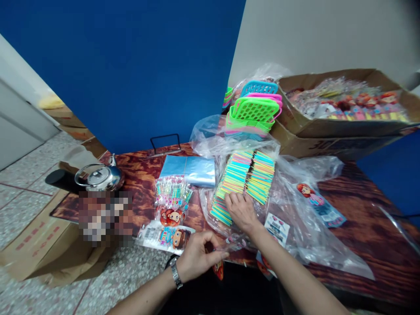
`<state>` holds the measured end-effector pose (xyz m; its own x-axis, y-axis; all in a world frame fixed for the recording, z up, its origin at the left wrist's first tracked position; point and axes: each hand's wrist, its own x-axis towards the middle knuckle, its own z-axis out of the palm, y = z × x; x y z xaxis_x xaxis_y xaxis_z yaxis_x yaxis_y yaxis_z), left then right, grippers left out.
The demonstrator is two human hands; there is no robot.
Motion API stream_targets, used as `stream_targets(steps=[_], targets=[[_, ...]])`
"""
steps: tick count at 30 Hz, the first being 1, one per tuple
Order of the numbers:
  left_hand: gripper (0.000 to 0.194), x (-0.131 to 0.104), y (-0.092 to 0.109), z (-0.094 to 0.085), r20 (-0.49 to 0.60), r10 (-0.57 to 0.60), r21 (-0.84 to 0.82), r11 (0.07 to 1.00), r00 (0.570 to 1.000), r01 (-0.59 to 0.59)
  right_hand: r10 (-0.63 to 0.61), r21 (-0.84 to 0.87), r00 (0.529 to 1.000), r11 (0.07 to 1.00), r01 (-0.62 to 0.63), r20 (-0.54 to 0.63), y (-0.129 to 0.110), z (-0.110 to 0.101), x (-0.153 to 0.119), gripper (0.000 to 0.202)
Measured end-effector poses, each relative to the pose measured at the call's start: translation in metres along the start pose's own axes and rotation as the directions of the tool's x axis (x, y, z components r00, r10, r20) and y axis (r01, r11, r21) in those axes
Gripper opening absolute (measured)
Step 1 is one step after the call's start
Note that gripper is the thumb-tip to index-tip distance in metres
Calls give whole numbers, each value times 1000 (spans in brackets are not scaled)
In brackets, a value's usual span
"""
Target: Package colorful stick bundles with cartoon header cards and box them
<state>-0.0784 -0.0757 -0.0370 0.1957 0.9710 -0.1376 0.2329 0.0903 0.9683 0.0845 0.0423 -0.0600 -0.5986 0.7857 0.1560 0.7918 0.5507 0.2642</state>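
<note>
Left hand [201,256] pinching clear packet [238,243] by worktop [141,188] front edge, right hand [241,211] on coloured sticks [236,168], can't tell its grip

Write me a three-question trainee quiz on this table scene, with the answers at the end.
1. Which wrist wears the silver metal-link watch?
2. True or false: the bare right hand touches the thin, straight, multicoloured sticks.
3. Which sits closest to the large open brown cardboard box at far right?
A) the shiny silver metal kettle
B) the stacked, bright, perforated plastic baskets
Key: 1. The left; 2. True; 3. B.
</note>
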Motion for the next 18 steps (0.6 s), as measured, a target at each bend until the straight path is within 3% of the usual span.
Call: stream_targets(steps=[7,14,16,18], targets=[[22,1,3,0,-12,-20,-28,999,1000,19,58,106,996,992,-64,64,1,-4,8,19],[26,4,3,-7,-18,-60,-191,980,998,55,125,327,979,929,-172,159,11,-14,7,10],[25,6,1,-8,-26,-55,-196,979,998,49,101,521,975,831,-193,200,12,-17,3,15],[25,8,-2,-8,-29,-52,-200,979,998,45,68,750,969,621,-229,239,12,-19,-2,23]])
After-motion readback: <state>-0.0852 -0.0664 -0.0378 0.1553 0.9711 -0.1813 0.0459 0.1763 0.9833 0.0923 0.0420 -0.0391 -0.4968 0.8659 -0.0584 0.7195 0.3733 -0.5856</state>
